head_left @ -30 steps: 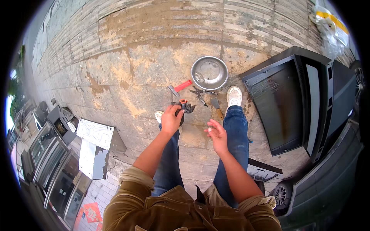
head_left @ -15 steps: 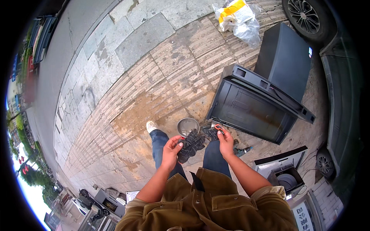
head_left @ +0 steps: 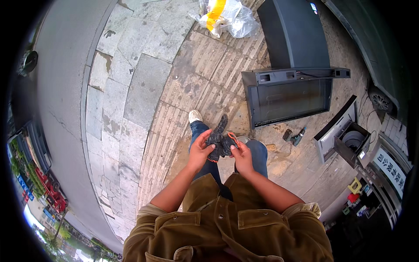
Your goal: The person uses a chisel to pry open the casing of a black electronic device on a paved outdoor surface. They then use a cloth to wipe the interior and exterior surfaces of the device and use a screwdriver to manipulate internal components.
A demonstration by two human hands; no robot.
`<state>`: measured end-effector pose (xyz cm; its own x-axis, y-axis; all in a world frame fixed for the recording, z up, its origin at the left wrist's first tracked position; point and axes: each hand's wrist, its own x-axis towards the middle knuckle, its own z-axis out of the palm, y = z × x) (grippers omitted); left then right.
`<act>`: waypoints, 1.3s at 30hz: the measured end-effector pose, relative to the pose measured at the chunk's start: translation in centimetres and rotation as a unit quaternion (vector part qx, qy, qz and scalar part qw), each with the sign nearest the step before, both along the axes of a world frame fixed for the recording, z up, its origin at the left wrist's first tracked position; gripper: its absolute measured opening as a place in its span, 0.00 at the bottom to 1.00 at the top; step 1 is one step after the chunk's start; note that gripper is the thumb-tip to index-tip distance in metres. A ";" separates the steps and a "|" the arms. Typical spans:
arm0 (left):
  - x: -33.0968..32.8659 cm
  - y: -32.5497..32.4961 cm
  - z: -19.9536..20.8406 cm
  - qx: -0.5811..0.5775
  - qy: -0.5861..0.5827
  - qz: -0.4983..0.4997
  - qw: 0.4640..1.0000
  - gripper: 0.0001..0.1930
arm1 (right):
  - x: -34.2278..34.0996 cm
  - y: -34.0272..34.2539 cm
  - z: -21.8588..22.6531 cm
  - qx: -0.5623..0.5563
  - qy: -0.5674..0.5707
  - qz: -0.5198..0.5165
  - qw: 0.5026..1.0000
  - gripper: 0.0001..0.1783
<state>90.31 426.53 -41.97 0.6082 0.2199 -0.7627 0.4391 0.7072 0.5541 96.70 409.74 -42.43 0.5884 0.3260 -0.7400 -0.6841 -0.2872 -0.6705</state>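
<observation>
In front of my knees, a pair of dark grey knitted work gloves with orange cuff edges is between my hands. My left hand [head_left: 200, 151] pinches one glove [head_left: 213, 149], whose cuff hangs down by my fingers. My right hand [head_left: 242, 159] grips the other glove [head_left: 228, 143] by its orange-edged cuff. The two gloves touch and overlap, so I cannot tell exactly where one ends. A glove finger points up and away from me. Neither hand is inside a glove.
To the right lie a black metal frame with a dark panel [head_left: 292, 102], a big dark casing [head_left: 301, 35] and a power drill [head_left: 299, 136]. Farther right stands an open unit with a round drum-like part [head_left: 351, 139]. A plastic bag [head_left: 222, 17] lies far ahead; a parked vehicle's wheel [head_left: 380, 99] is at right.
My hands have come closer together, bringing the two gloves against each other. The view has turned, and the round metal bowl seen before no longer shows.
</observation>
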 end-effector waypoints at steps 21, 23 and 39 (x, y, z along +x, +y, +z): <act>36.3 -3.7 -16.7 0.565 -0.321 -0.481 0.588 0.14 | 9.7 -7.1 -26.8 -0.170 -0.124 -0.452 0.867 0.10; 39.3 -6.3 -21.0 0.563 -0.378 -0.541 0.498 0.15 | 10.6 -5.5 -30.6 -0.102 -0.134 -0.517 0.839 0.11; 38.9 -8.8 -34.1 0.531 -0.482 -0.546 0.434 0.16 | 17.7 2.8 -44.1 -0.176 -0.427 -0.540 0.704 0.14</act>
